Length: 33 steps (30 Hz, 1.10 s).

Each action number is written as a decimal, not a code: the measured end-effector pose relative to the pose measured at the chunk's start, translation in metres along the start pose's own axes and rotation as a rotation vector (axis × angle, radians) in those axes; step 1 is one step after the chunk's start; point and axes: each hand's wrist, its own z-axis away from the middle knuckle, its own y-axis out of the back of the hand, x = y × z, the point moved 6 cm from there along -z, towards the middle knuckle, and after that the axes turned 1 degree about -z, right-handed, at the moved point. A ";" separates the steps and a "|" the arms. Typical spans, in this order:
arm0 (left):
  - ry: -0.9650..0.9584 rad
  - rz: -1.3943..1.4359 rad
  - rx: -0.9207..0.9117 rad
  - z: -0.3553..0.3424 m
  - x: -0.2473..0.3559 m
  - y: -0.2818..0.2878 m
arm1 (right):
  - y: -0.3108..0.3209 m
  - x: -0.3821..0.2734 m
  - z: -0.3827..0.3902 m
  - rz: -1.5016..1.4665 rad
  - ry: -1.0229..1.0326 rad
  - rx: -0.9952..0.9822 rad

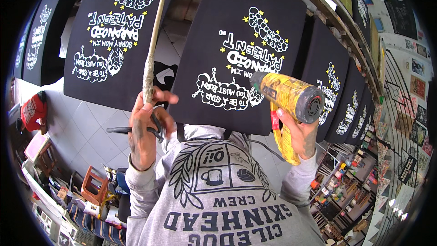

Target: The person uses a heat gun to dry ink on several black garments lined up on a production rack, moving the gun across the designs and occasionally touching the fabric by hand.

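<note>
My right hand [298, 134] is wrapped round the handle of a yellow heat gun [284, 92] with a dark rear end and scuffed, taped-looking sides. Its dark nozzle points left over the printed black shirt panel [200, 54] in front of me. At the left, my left hand [144, 127] closes its fingers on the lower end of a pale hanging cord [150, 59], which runs up past the top edge. A black cable [132, 130] loops through that same hand; whether it joins the cord is hidden by the fingers.
Another printed black shirt panel [107, 32] lies to the left, and several more follow at the right along a wooden rail [337, 16]. A person in a red top [34, 111] is at the far left. A brown plastic stool [94, 186] stands lower left; bottles and jars [348, 173] crowd the lower right.
</note>
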 end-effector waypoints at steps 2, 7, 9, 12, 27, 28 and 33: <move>0.021 0.021 -0.041 -0.002 -0.006 0.018 | -0.005 -0.005 0.000 -0.037 0.000 0.020; -0.019 0.055 0.004 -0.002 0.003 0.045 | -0.022 -0.020 -0.009 -0.054 0.140 -0.060; -0.048 0.104 0.015 -0.001 0.004 0.062 | -0.030 -0.023 -0.010 -0.034 0.047 -0.087; -0.136 0.102 0.088 0.002 0.003 0.086 | -0.044 -0.029 -0.018 0.013 0.157 -0.101; -0.063 0.220 0.092 0.010 -0.038 0.149 | -0.065 -0.056 -0.036 0.093 0.094 -0.227; -0.107 0.200 0.095 0.012 -0.036 0.148 | -0.065 -0.057 -0.039 0.119 0.110 -0.239; -0.065 0.161 0.243 0.022 -0.049 0.146 | -0.058 -0.056 -0.050 0.210 0.141 -0.304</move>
